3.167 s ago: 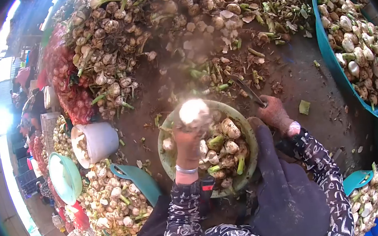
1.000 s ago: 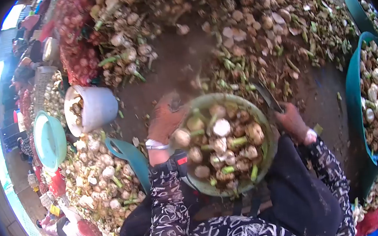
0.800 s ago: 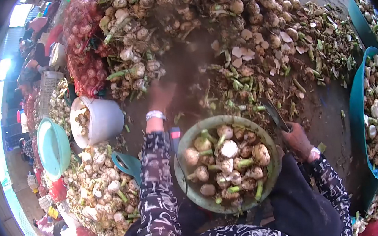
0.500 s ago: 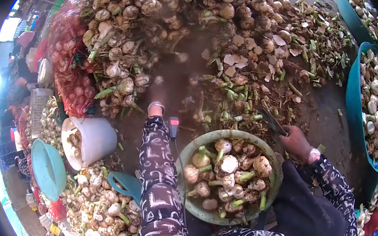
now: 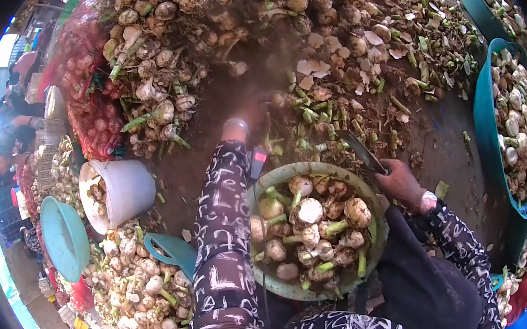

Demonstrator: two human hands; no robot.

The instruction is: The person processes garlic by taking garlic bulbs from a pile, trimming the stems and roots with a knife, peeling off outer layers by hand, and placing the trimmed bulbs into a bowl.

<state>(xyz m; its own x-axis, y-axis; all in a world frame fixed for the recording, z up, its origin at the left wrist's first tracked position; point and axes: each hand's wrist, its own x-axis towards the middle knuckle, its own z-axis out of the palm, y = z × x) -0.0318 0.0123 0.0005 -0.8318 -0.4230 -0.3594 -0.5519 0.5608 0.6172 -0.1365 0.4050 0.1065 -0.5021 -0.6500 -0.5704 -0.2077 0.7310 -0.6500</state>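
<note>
My right hand (image 5: 400, 181) is closed round the handle of a knife (image 5: 362, 152), whose dark blade points up and left over the trimmings. My left hand (image 5: 257, 112) reaches forward over the dirty ground, smeared by motion, so its fingers cannot be made out. In front of my body is a round green basin (image 5: 381, 232) of bulbs with green stems, one showing a white cut face (image 5: 310, 211). Beyond my left hand lies a heap of soil-covered bulbs with roots (image 5: 166, 59).
A tilted white bucket (image 5: 131, 190), a teal basin (image 5: 66, 239) and piled bulbs (image 5: 136, 287) are at the left, with red net sacks (image 5: 100, 127) behind. Peelings (image 5: 392, 109) cover the ground ahead. Teal-edged containers (image 5: 487, 125) with bulbs stand right. People are at the far left.
My left hand has moved right, towards the trimmings. The view has shifted slightly. My right hand still holds the knife near the basin's right rim.
</note>
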